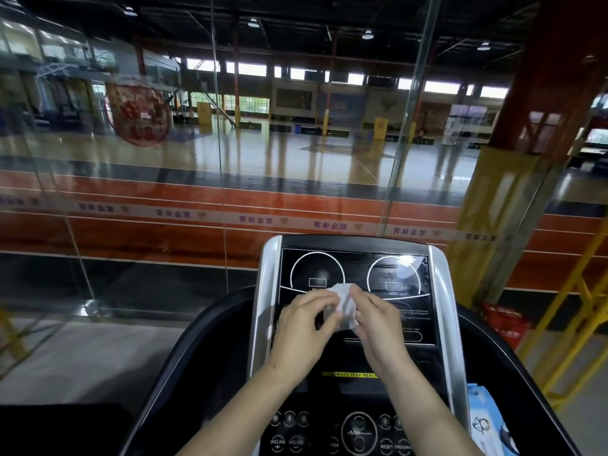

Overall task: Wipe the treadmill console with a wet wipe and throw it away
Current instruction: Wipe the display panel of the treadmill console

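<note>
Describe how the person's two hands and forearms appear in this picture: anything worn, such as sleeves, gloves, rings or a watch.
Both hands, left hand and right hand, are bare, with no gloves. No ring, watch or bracelet shows on either. The forearms are uncovered down to the bottom edge of the picture, so no sleeve is in view. Fingernails look short and unpainted, though the picture is too soft to be sure.

In front of me a white wet wipe (343, 306), crumpled into a loose wad, is pinched between both my hands, above the middle of the treadmill console (355, 268). The console is a black glossy panel with two white dial outlines, silver side rails, tilted upward.
</note>
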Motion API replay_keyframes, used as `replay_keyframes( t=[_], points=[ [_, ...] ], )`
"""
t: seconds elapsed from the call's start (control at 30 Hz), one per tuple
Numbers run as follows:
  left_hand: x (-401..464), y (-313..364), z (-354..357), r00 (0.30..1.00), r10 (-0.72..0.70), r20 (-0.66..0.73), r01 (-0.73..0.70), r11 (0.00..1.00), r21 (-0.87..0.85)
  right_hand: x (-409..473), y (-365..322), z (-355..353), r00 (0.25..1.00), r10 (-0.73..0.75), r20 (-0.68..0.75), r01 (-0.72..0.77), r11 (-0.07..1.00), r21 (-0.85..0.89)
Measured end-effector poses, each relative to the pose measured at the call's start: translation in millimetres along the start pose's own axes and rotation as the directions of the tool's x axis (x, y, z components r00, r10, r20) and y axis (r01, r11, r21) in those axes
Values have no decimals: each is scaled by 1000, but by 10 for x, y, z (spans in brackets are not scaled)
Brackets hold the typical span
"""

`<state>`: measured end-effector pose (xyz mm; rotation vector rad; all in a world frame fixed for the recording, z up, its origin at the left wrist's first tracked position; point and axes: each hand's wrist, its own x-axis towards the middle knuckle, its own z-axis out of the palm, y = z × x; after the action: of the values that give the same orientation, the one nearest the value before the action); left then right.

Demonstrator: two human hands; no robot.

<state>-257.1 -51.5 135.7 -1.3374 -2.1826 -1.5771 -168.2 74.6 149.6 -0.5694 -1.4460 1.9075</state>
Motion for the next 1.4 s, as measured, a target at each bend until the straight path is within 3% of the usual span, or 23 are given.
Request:
replay_keyframes(
  t=[0.07, 0.17, 0.33, 0.43, 0.53, 0.63, 0.77, 0.87, 0.97, 1.1, 1.4],
  points=[
    [-10, 0, 41, 996, 79, 43, -83, 991, 104, 12, -15, -6, 998, -15, 55, 15, 1000, -1],
    [-7, -62, 62, 992, 105, 72, -116, 979, 170, 153, 27, -25, 996, -81, -22, 80, 996, -42],
    [35, -356, -81, 999, 55, -2, -52, 957, 284, 430, -90, 128, 939, -331, -96, 289, 907, -308],
    [114, -511, -193, 997, 70, -43, -46, 908, 416, 621, -135, 273, 834, -552, -5, 478, 726, -494],
    [207, -667, -281, 996, 86, -28, -58, 839, 540, 908, 41, 381, 642, -733, 225, 643, 356, -678],
    [291, -823, -342, 997, 79, 9, -68, 782, 620, 1087, 341, 470, 565, -663, 491, 735, 135, -664],
    [334, -1075, -378, 1000, 1, 10, -7, 750, 661, 1102, 571, 400, 533, -540, 651, 759, -36, -651],
    [366, -1195, -394, 997, -43, 57, -9, 717, 697, 1037, 584, 308, 575, -372, 729, 729, -172, -662],
    [422, -1243, -390, 997, -27, 77, -38, 680, 732, 966, 568, 289, 637, -282, 717, 648, -309, -697],
    [411, -1296, -326, 997, -27, 66, -31, 665, 746, 912, 566, 290, 705, -153, 693, 633, -305, -711],
    [344, -1325, -336, 999, -15, 31, -12, 685, 729, 936, 443, 441, 652, -42, 757, 710, -315, -630]
  ],
)
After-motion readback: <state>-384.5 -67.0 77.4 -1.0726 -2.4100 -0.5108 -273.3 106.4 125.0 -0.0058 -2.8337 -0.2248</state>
